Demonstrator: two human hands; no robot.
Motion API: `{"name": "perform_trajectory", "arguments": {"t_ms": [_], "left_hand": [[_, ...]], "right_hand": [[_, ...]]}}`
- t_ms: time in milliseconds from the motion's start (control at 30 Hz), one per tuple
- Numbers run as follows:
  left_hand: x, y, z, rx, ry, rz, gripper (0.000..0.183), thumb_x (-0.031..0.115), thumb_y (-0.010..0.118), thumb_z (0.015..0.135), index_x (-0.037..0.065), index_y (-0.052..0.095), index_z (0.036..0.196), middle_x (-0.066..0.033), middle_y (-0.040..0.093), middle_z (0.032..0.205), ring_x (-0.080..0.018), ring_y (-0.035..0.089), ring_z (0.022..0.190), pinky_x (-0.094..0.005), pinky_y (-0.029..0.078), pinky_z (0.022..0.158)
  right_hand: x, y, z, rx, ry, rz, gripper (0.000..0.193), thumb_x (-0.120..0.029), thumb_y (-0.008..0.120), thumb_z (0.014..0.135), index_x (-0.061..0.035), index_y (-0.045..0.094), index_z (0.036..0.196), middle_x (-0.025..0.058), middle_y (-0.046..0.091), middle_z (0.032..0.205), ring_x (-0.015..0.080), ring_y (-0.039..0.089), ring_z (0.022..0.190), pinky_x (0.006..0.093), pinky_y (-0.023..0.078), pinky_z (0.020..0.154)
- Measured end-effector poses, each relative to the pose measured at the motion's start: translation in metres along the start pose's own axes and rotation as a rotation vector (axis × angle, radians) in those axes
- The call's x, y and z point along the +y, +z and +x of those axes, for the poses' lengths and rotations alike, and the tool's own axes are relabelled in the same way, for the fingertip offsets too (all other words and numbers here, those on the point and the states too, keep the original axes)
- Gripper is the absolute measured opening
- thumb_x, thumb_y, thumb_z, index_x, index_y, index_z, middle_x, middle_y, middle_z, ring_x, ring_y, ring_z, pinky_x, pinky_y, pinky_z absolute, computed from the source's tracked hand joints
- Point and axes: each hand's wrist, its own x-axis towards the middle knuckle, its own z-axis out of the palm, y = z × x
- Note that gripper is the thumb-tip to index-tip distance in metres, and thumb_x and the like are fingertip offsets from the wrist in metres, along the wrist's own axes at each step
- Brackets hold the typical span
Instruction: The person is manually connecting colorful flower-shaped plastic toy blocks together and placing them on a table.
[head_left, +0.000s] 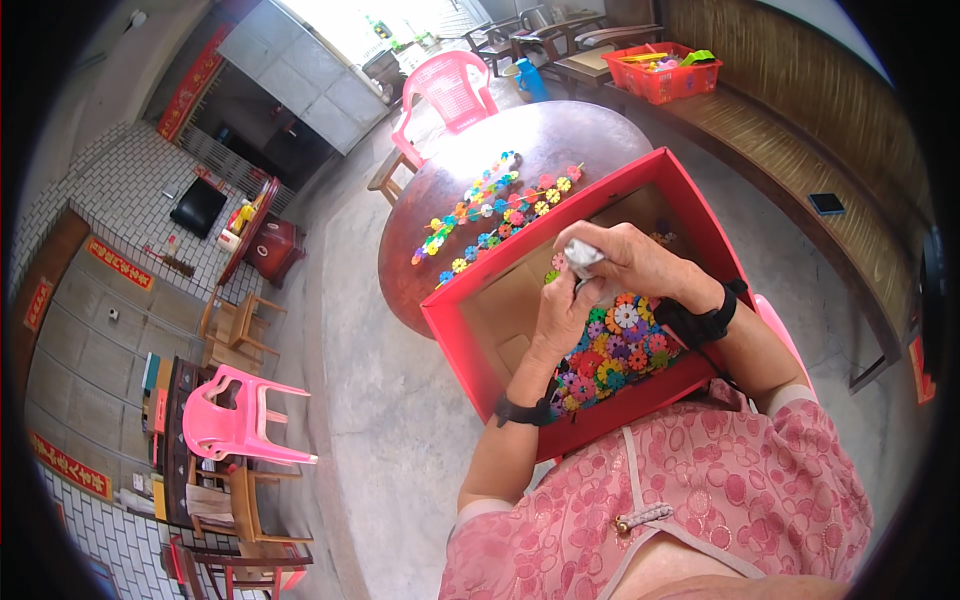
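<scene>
Both of my hands are raised over a red cardboard box that rests on my lap and against the table. My right hand is closed around a small crumpled whitish thing, perhaps a tissue or thin plastic. Just below and to its left, my left hand has its fingers pressed together at the lower part of the same crumpled thing. In the box under my hands lie many colourful flower-shaped plastic discs. Their far part is hidden by my hands. A black band circles each wrist.
On the round brown table lie chains of joined flower discs. A pink plastic chair stands beyond it. A red basket of toys and a phone rest on the wooden bench to the right.
</scene>
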Motion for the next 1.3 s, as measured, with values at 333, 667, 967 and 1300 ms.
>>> {"name": "perform_trajectory", "arguments": {"t_ms": [333,667,967,1300], "left_hand": [[0.012,-0.008,0.002,-0.043,-0.215,-0.471,0.047,0.046,0.049,0.095,0.003,0.055,0.114,-0.0002,0.058,0.089,-0.0035,0.051,0.069,-0.0168,0.04,0.05],[0.018,-0.009,0.003,-0.03,-0.204,-0.491,0.051,0.053,0.052,0.092,0.006,0.056,0.112,0.0025,0.054,0.077,-0.0021,0.046,0.06,-0.0165,0.038,0.05],[0.004,-0.003,0.001,-0.123,-0.219,-0.431,0.025,0.03,0.056,0.092,0.006,0.057,0.099,0.0034,0.049,0.07,-0.0031,0.045,0.059,-0.021,0.038,0.052],[0.018,0.005,0.0,-0.107,-0.102,-0.083,0.028,0.03,0.068,0.087,0.003,0.063,0.094,0.0023,0.05,0.063,-0.0069,0.048,0.058,-0.0235,0.04,0.053]], "right_hand": [[0.004,-0.009,-0.001,-0.16,-0.192,-0.096,0.037,-0.012,0.073,0.074,-0.0022,0.057,0.105,0.0149,0.059,0.089,0.0362,0.06,0.084,0.0416,0.047,0.073],[0.005,-0.009,0.001,-0.023,-0.2,-0.077,0.024,-0.01,0.065,0.08,-0.0011,0.059,0.102,0.0106,0.059,0.087,0.0266,0.059,0.081,0.0355,0.047,0.074],[0.004,-0.013,0.0,-0.026,-0.096,0.01,0.026,-0.012,0.066,0.082,-0.0007,0.055,0.102,0.0149,0.06,0.087,0.0314,0.06,0.079,0.0367,0.047,0.07],[-0.002,-0.008,-0.001,-0.108,-0.052,-0.212,0.027,-0.012,0.07,0.074,-0.0031,0.053,0.093,0.0161,0.058,0.073,0.0376,0.06,0.072,0.0419,0.046,0.063]]}}
